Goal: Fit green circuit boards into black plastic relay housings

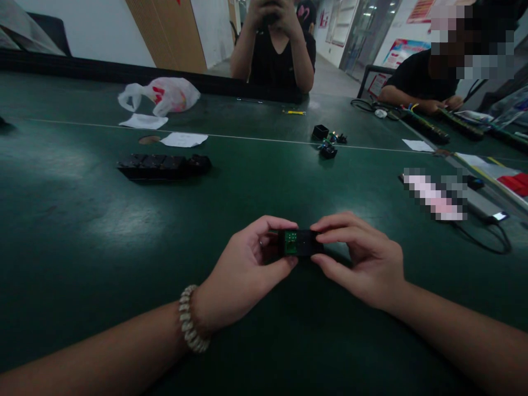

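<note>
Between my two hands is a small black module with a green circuit board showing at its left end. My left hand grips its left end, thumb at the near edge and index finger at the far edge; a beaded bracelet is round that wrist. Fingers and thumb of my right hand hold the module's right end. Beneath both hands lies the dark green table. Fine details of the module are too dark to tell.
A row of black blocks lies at the left, with papers and a plastic bag behind. Small black parts sit beyond my hands. Cabled devices are at the right. Two people sit across.
</note>
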Demonstrator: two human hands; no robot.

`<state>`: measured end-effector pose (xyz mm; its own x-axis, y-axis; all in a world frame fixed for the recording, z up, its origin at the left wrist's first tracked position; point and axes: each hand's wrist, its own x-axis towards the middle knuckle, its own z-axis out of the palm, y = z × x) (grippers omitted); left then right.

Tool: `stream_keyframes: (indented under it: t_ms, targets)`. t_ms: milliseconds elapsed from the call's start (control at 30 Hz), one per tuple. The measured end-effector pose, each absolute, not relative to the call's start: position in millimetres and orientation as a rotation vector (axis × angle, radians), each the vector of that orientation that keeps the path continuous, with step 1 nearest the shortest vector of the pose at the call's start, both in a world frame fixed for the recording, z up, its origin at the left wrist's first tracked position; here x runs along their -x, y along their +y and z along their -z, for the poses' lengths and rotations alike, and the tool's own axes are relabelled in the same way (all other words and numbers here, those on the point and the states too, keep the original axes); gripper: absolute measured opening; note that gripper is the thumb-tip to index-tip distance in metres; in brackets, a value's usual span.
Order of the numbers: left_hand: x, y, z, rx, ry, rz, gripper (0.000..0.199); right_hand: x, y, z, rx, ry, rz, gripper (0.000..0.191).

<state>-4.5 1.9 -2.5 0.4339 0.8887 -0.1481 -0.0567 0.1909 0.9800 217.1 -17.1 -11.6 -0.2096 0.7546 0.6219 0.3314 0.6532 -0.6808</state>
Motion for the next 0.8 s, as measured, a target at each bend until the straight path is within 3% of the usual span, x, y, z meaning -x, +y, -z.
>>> stream_keyframes:
  t_ms: [800]
  targets:
    - [4.0, 0.5, 3.8, -1.255, 0.833, -0.834, 0.036, -214.2, -15.1, 11.6, 0.851, -1.933, -0.363, 0.03]
